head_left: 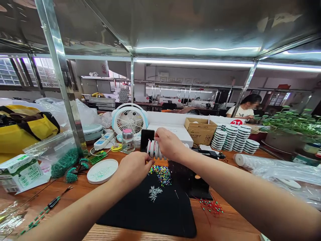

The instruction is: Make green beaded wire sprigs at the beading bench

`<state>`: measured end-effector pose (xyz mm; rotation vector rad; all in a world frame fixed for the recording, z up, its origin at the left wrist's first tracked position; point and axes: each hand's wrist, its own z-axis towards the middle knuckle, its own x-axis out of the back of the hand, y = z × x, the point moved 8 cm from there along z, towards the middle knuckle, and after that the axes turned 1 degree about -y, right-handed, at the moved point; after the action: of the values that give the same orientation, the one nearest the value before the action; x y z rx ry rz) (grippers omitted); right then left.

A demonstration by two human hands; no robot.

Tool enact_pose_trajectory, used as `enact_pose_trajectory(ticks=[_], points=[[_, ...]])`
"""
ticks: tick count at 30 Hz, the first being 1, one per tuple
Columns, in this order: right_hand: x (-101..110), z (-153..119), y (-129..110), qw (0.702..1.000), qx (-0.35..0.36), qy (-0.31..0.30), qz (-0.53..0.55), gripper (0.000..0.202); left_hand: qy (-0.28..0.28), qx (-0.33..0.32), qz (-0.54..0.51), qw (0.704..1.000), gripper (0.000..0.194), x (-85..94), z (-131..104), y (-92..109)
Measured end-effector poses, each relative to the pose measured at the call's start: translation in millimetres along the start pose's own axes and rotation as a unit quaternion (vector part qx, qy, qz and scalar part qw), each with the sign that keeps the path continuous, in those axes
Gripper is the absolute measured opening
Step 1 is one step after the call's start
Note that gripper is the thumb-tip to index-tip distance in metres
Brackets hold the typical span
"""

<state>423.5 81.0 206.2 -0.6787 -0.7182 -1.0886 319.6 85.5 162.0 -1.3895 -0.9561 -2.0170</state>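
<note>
A row of white spools (156,149) sits above the black mat, with red thread on the leftmost one. My right hand (168,143) arches over the spools, fingers bent together at their upper left; what the fingertips grip is hidden. Just below and left of the row, my left hand (134,166) is closed in a pinch, and I cannot make out what is in it. Small multicoloured beads (164,174) and a pile of small silvery metal pieces (154,193) lie on the black mat (145,216) under the hands. A pin-like piece (176,194) lies right of them.
Left stand a round white tray (105,167), a glass jar (127,142) and a white-blue fan (129,120). Red threads with green tips (212,207) lie right of the mat. Behind are a cardboard box (199,131), stacked discs (230,137) and a person (243,108).
</note>
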Motion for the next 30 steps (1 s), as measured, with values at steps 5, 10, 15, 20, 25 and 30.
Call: enact_pose_trajectory(ticks=[5,10,15,20,25,30], points=[[-1,-3,0,1.000,-0.004,0.013,-0.006,0.008,-0.006,0.010,-0.016,1.000,0.030,-6.8,-2,-4],[-2,-1,3,1.000,-0.006,0.014,-0.009,0.008,-0.003,0.009,-0.021,1.000,0.031,-8.4,-3,-4],[0,-2,1,1.000,0.005,0.017,-0.007,0.009,0.000,0.009,-0.013,1.000,0.028,-14.4,-2,-3],[1,-5,-4,0.999,0.037,0.027,-0.024,0.017,0.007,0.004,-0.008,1.000,0.026,-16.6,-3,-3],[-1,-5,-4,0.998,0.034,0.015,-0.052,0.023,0.009,0.002,-0.010,1.000,0.026,-17.1,-3,-3],[-3,-5,-8,0.994,0.043,-0.012,-0.096,0.022,0.011,0.008,-0.014,1.000,0.025,-16.1,-4,-3]])
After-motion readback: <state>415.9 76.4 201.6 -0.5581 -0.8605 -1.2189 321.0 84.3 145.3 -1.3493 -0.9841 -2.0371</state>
